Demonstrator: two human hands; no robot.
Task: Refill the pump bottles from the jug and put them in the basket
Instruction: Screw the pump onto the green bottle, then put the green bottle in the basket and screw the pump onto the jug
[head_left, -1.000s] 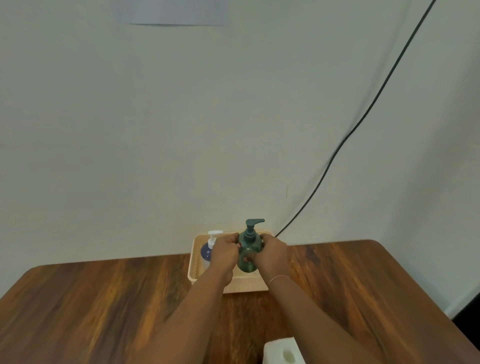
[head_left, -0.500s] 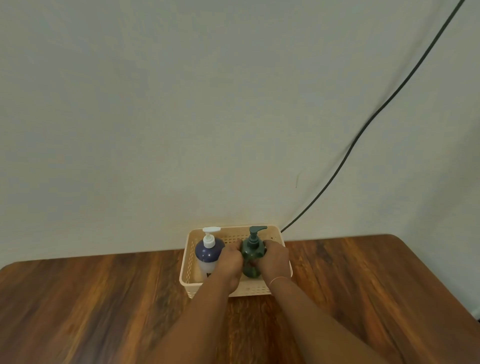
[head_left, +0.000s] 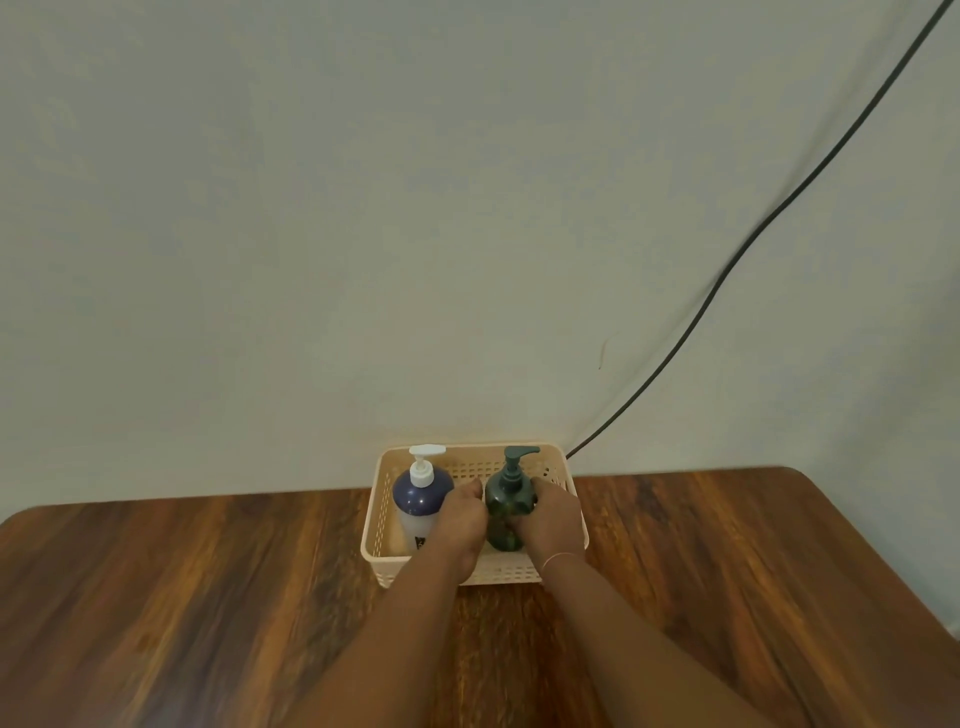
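Note:
A cream perforated basket (head_left: 385, 558) stands at the table's far edge against the wall. Inside it on the left is an upright blue and white bottle with a white pump (head_left: 420, 500). On the right of the basket stands a dark green pump bottle (head_left: 508, 506), upright, its lower part hidden by the basket wall and my hands. My left hand (head_left: 462, 522) grips its left side and my right hand (head_left: 551, 519) grips its right side. The jug is out of view.
The brown wooden table (head_left: 182, 597) stretches left and right of the basket, with a rounded corner at the right. A black cable (head_left: 727, 270) runs down the pale wall to behind the basket's right corner.
Both hands have lowered the green bottle down into the basket's right side. The view has shifted, and the white object at the near table edge is no longer in the frame.

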